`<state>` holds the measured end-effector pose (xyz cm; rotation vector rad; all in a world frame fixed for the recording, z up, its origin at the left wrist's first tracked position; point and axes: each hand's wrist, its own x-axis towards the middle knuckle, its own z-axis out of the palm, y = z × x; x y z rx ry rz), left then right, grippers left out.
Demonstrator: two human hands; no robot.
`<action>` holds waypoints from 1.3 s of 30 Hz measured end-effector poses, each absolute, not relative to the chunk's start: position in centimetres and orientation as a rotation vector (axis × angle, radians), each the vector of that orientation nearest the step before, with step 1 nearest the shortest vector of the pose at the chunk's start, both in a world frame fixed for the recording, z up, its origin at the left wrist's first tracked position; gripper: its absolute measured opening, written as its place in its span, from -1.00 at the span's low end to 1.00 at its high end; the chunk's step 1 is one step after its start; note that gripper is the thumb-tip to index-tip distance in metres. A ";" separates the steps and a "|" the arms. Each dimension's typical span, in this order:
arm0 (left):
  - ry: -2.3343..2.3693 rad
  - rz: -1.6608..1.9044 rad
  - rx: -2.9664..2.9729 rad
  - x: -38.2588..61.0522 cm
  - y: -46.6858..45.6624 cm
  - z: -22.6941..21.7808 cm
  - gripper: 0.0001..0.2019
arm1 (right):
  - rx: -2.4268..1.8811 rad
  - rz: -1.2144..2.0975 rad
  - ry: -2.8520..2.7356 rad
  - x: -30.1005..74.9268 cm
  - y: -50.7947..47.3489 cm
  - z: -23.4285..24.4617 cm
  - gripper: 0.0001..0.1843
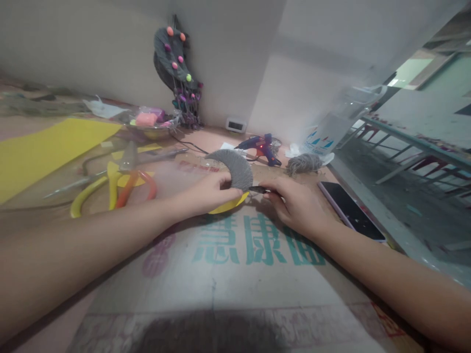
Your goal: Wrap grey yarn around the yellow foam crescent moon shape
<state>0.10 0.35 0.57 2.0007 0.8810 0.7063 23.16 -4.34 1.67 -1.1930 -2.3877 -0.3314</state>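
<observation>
My left hand (215, 193) is closed on a crescent moon (235, 164) covered in grey yarn, its thumb pressed along the lower end. Beneath the moon and that hand shows a yellow piece (230, 205), partly hidden. Between thumb and fingers, my right hand (290, 201) pinches a small dark slim object (256, 189). Its tip meets the moon's lower right edge, and its exact kind is unclear. A glue gun (261, 147) with a lit red light lies just behind, and a bundle of grey yarn (304, 164) is to its right.
Under my hands lies printed cardboard (221, 284). On the left are pliers (110, 189), orange-handled scissors (136, 189) and a yellow sheet (55, 147). A phone (351, 211) lies at the right edge. A decorated grey moon hanging (176, 59) leans by the wall, near a bowl (152, 130).
</observation>
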 end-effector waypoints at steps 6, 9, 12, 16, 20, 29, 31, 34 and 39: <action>0.904 0.697 2.010 0.1 0.3 0.6 -0.73 | -1.228 -0.309 -2.392 23.1 -4.3 1.7 -0.74; 0.894 0.700 2.013 0.1 0.4 0.6 -0.73 | -1.221 -0.294 -2.376 23.1 -4.3 1.7 -0.75; 0.870 0.705 2.014 0.1 0.4 0.4 -0.75 | -1.161 -0.245 -2.338 23.2 -4.4 1.8 -0.75; 0.859 0.711 2.012 0.2 0.4 0.4 -0.77 | -1.140 -0.203 -2.336 23.1 -4.5 1.9 -0.75; 0.877 0.704 2.004 0.2 0.3 0.7 -0.75 | -1.134 -0.246 -2.362 23.1 -4.5 1.9 -0.75; 0.853 0.697 1.998 0.2 0.4 0.7 -0.76 | -1.181 -0.313 -2.382 23.0 -4.4 1.7 -0.74; 0.854 0.695 1.999 0.1 0.4 0.6 -0.76 | -1.184 -0.338 -2.378 23.0 -4.4 1.6 -0.74; 0.858 0.690 1.995 0.2 0.4 0.6 -0.75 | -1.179 -0.360 -2.375 23.0 -4.3 1.6 -0.75; 0.876 0.689 1.990 0.2 0.2 0.9 -0.74 | -1.114 -0.343 -2.363 23.1 -4.3 1.7 -0.76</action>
